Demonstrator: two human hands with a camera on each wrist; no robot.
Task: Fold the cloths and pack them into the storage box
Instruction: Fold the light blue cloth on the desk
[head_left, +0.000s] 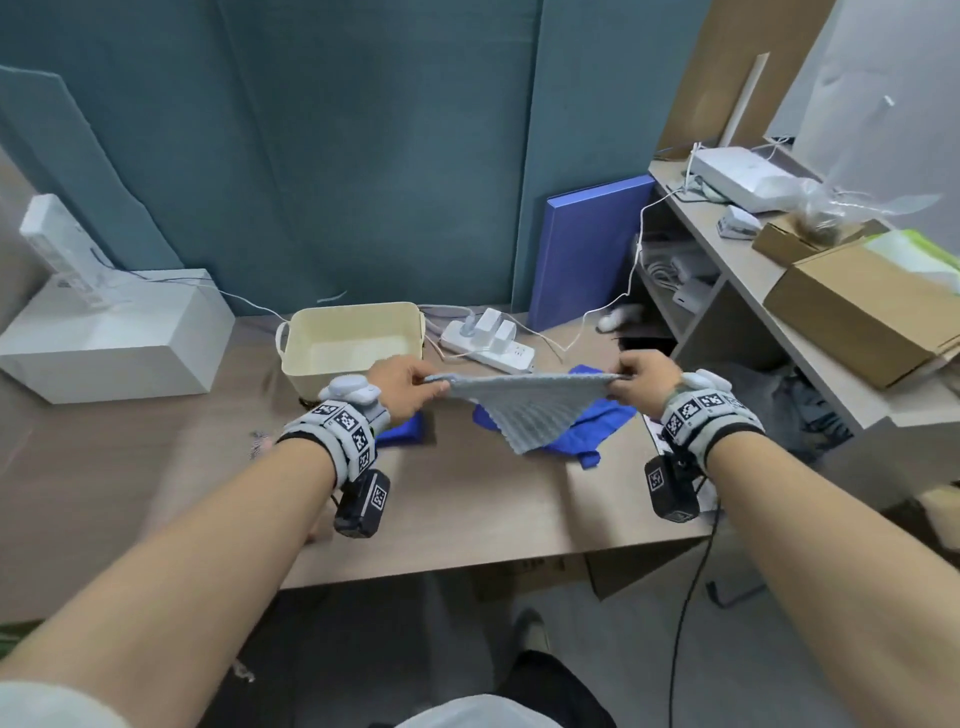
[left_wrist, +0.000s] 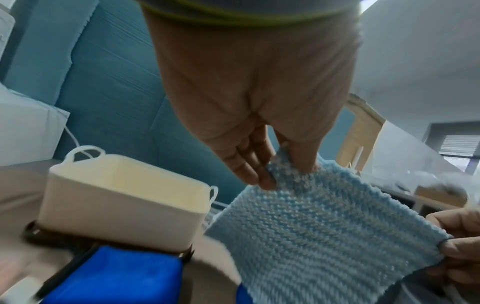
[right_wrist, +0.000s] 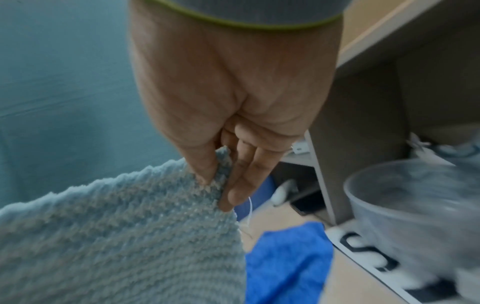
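Observation:
A light blue knitted cloth (head_left: 524, 408) hangs stretched in the air above the table. My left hand (head_left: 415, 387) pinches its left corner and my right hand (head_left: 631, 376) pinches its right corner. In the left wrist view the left hand (left_wrist: 285, 172) grips the knitted cloth (left_wrist: 324, 236) by the upper corner. In the right wrist view thumb and fingers of the right hand (right_wrist: 221, 185) hold the knitted cloth (right_wrist: 116, 236) at its corner. A cream storage box (head_left: 353, 343) with handles stands behind the left hand. A crumpled dark blue cloth (head_left: 587, 421) lies under the knitted one. A folded dark blue cloth (head_left: 405, 428) lies by the left wrist.
A white power strip (head_left: 488, 345) with plugs and cables lies behind the cloths. A white box (head_left: 114, 338) sits at the far left of the table (head_left: 467, 499). Shelves (head_left: 779, 291) with cardboard boxes stand at the right. A clear plastic bowl (right_wrist: 415, 205) shows in the right wrist view.

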